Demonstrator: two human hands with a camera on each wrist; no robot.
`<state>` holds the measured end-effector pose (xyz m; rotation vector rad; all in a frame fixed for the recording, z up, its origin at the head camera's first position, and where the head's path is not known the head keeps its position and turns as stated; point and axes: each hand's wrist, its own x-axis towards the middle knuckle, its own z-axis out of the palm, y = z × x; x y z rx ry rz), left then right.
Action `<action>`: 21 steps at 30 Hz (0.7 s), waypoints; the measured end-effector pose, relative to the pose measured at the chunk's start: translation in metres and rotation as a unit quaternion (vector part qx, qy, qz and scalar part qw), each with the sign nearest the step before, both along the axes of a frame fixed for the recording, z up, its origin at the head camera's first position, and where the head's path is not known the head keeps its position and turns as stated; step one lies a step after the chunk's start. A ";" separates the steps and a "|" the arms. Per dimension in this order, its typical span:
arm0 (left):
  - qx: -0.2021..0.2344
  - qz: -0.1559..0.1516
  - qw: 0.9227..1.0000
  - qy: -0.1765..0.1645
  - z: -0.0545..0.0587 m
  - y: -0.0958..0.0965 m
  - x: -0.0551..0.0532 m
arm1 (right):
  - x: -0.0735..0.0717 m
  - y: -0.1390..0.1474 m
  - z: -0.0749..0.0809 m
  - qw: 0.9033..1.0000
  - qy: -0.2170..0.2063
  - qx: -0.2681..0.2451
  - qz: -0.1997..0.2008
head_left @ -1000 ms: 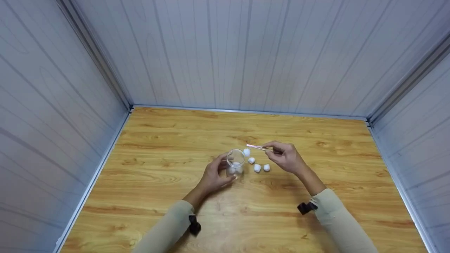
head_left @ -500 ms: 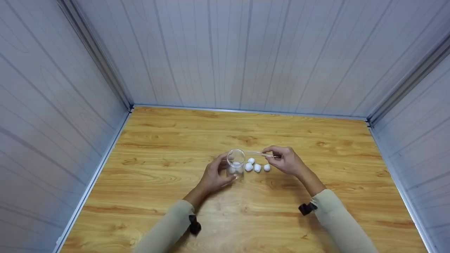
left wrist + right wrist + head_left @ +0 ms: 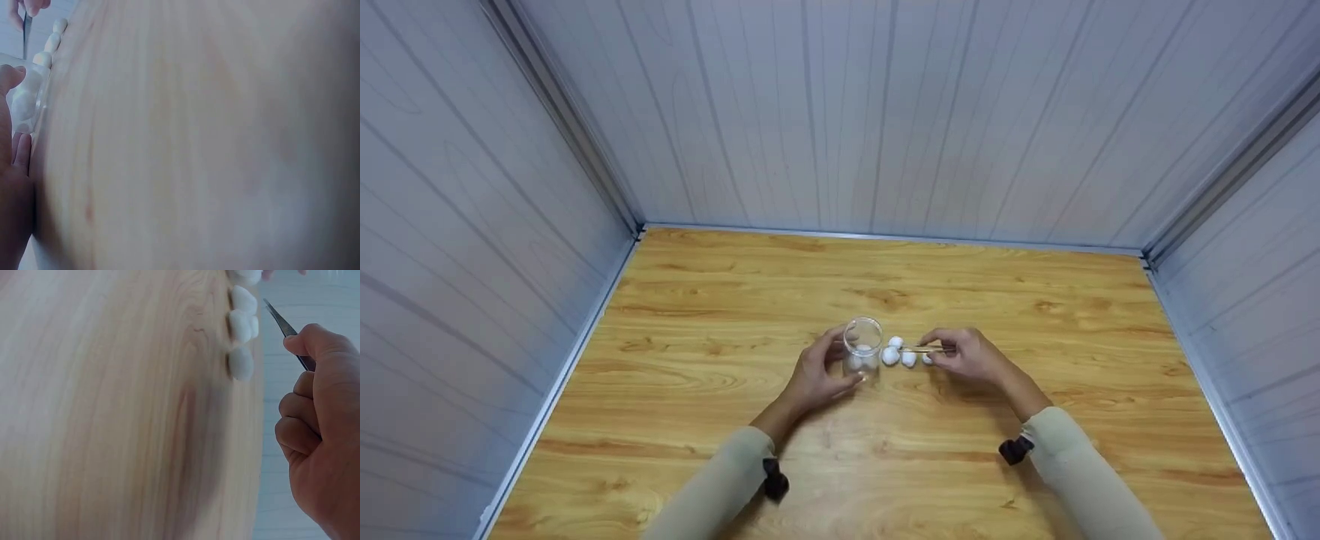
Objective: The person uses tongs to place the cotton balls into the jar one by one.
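Note:
My left hand (image 3: 817, 375) curls round a clear glass jar (image 3: 863, 341) that stands upright on the table, its mouth up. Inside it, white cotton balls (image 3: 23, 104) show through the wall in the left wrist view. My right hand (image 3: 971, 354) pinches metal tweezers (image 3: 284, 323) between thumb and fingers. Their tips point left, over a short row of loose cotton balls (image 3: 891, 356) just right of the jar. Nothing is visible between the tips in the right wrist view. The rightmost cotton ball (image 3: 241, 364) lies partly under my right fingers in the head view.
The wooden table (image 3: 720, 420) is bordered by pale panel walls (image 3: 840, 112) at the back and both sides. Metal edging (image 3: 997, 244) runs along the table's back edge. A black wrist mount (image 3: 1016, 450) sits on each sleeve.
One cotton ball beside the jar has moved nearer to me, into line with the others. My right hand and the tweezers have come down toward the row. The left hand and jar stay put.

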<state>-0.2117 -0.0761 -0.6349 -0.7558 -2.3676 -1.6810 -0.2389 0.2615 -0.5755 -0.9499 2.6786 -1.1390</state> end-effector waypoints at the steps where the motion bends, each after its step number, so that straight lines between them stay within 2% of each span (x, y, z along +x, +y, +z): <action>1: -0.001 0.001 1.000 -0.004 0.001 0.000 0.000 | 0.000 0.000 -0.001 1.000 -0.005 0.005 0.002; 8: 0.002 0.000 0.999 -0.043 0.004 0.001 0.001 | 0.002 -0.001 -0.005 0.999 -0.028 0.024 0.003; 17: -0.008 -0.005 0.999 -0.047 0.006 0.000 0.000 | 0.003 -0.002 -0.004 0.999 -0.030 0.037 -0.005; 21: 0.001 -0.010 0.999 -0.041 -0.001 -0.001 -0.002 | 0.003 -0.001 -0.005 0.999 -0.033 0.037 -0.002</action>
